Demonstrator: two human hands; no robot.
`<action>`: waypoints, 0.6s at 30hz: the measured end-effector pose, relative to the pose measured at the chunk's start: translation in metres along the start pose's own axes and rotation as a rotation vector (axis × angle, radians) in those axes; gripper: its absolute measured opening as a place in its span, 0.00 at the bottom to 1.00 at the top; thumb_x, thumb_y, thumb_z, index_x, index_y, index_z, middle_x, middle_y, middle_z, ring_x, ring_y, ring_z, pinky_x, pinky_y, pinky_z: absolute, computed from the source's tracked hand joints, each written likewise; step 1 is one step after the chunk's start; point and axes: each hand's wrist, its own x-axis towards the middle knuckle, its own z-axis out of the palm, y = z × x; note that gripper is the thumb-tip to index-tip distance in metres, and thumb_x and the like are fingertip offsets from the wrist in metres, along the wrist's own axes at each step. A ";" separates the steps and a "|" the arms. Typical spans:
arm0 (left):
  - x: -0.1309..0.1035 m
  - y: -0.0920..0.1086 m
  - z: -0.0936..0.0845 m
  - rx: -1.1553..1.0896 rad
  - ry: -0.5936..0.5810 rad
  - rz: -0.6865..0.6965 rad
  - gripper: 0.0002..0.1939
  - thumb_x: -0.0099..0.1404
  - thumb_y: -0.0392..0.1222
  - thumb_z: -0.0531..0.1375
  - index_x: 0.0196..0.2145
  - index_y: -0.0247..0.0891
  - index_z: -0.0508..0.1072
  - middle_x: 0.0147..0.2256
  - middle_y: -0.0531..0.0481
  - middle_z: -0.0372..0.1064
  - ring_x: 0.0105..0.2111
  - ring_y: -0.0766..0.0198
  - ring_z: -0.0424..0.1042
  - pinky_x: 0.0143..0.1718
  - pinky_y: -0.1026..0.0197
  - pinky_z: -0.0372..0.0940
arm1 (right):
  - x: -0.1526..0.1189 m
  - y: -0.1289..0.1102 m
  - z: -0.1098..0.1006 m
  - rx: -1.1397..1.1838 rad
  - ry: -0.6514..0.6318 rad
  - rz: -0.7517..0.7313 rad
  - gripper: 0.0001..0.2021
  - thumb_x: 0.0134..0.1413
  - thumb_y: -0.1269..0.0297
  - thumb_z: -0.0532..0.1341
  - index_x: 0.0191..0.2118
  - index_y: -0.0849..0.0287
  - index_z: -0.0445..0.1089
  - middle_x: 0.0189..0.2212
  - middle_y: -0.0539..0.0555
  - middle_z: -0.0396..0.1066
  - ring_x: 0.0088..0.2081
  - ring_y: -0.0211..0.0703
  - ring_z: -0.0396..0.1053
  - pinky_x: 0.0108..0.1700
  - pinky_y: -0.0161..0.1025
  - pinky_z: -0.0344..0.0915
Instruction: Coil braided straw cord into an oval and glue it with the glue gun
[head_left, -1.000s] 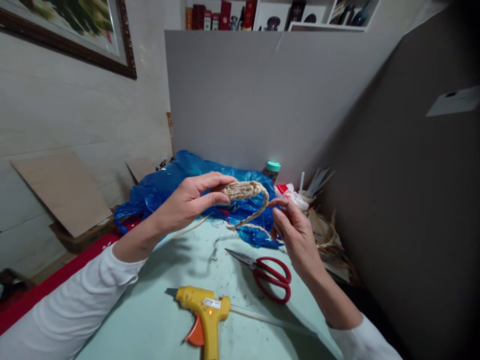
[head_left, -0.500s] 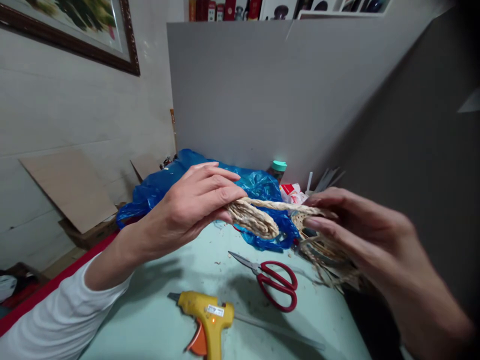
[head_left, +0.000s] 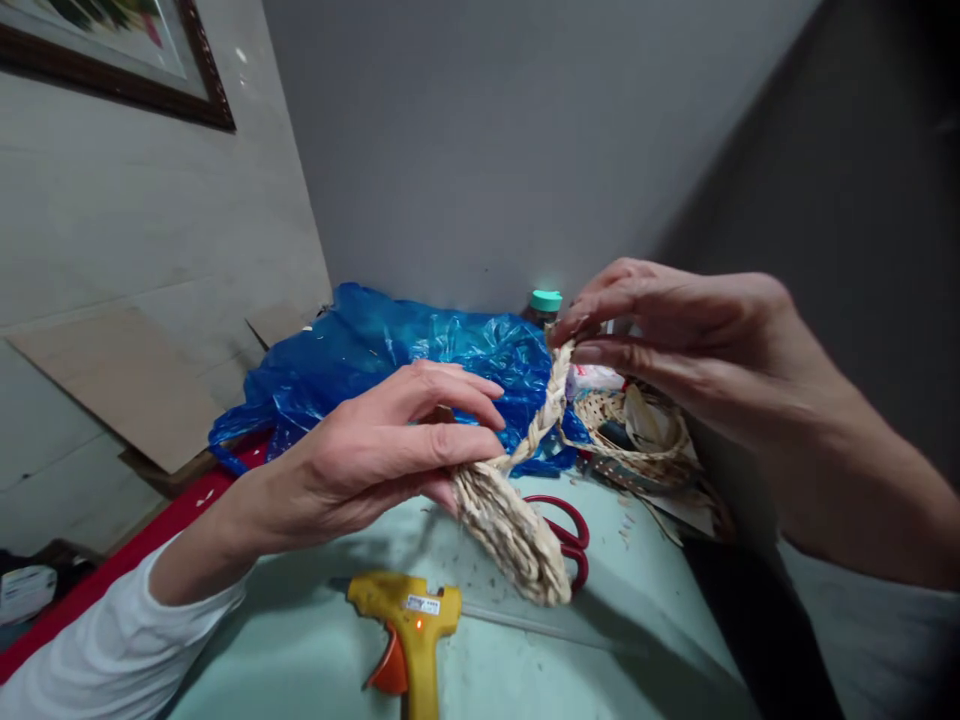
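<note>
A coil of braided straw (head_left: 514,535) hangs over the table, its upper left end pinched by my left hand (head_left: 390,440). From the coil a loose length of braid (head_left: 549,405) rises to the right, and my right hand (head_left: 675,325) grips it between thumb and fingers. Beneath the coil, red-handled scissors (head_left: 559,515) lie partly hidden. A yellow glue gun (head_left: 409,615) with an orange trigger and a small lit light rests at the front, a clear glue stick (head_left: 525,622) sticking out of its back.
Blue plastic bags (head_left: 390,350) cover the table's back. Behind them stands a green-lidded jar (head_left: 545,303). A woven basket (head_left: 630,435) with straw sits at the right. Small scraps dot the pale green tabletop (head_left: 285,640).
My right hand has risen and moved left, lifting the braid into a steep slant. The coil has tilted downward and now covers part of the scissors. The view has shifted lower.
</note>
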 end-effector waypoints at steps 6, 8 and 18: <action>0.002 0.000 0.005 -0.011 0.002 -0.044 0.14 0.72 0.43 0.57 0.53 0.41 0.73 0.44 0.43 0.72 0.53 0.54 0.70 0.62 0.45 0.63 | -0.007 0.029 0.010 0.044 0.018 0.067 0.06 0.60 0.60 0.66 0.40 0.52 0.80 0.41 0.51 0.75 0.47 0.47 0.72 0.49 0.41 0.69; 0.002 0.000 0.006 -0.001 0.021 -0.044 0.14 0.72 0.44 0.57 0.52 0.42 0.74 0.46 0.41 0.72 0.54 0.52 0.70 0.59 0.46 0.66 | -0.010 0.037 0.016 0.075 -0.004 0.085 0.07 0.61 0.59 0.66 0.41 0.52 0.80 0.43 0.52 0.76 0.50 0.49 0.71 0.53 0.45 0.68; 0.007 0.002 0.019 0.112 -0.050 0.014 0.10 0.72 0.39 0.56 0.49 0.36 0.72 0.65 0.34 0.59 0.57 0.50 0.67 0.58 0.44 0.65 | -0.020 0.043 0.059 0.190 0.114 0.168 0.09 0.64 0.59 0.63 0.42 0.57 0.79 0.42 0.52 0.76 0.45 0.44 0.72 0.48 0.37 0.69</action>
